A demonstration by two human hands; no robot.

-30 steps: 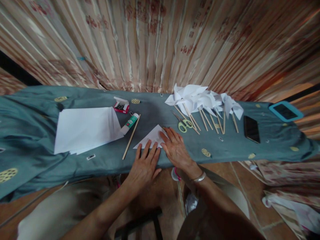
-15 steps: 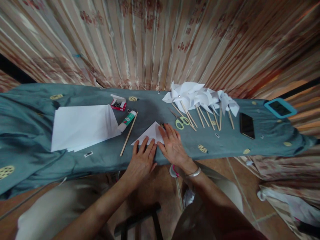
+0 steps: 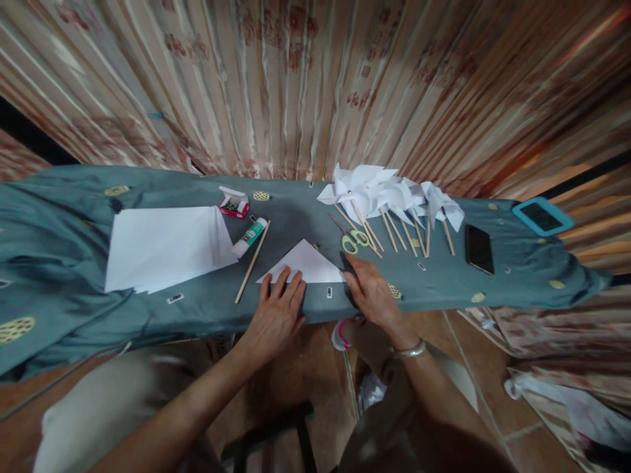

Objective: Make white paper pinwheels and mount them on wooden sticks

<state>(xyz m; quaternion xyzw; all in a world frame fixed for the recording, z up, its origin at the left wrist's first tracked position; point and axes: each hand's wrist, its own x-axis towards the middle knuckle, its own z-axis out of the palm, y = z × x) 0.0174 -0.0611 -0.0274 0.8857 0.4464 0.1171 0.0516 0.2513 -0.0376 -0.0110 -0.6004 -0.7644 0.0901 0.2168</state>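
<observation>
Head view shows two hands (image 3: pixel 277 309) at one paper triangle (image 3: pixel 306 261).

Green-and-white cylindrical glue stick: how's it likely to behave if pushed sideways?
The glue stick would probably roll: it's round and lies on its side. The thin tan wooden stick close alongside may catch it or roll with it. Its smooth-looking casing suggests it's stiff, perhaps a little slippery.
</observation>
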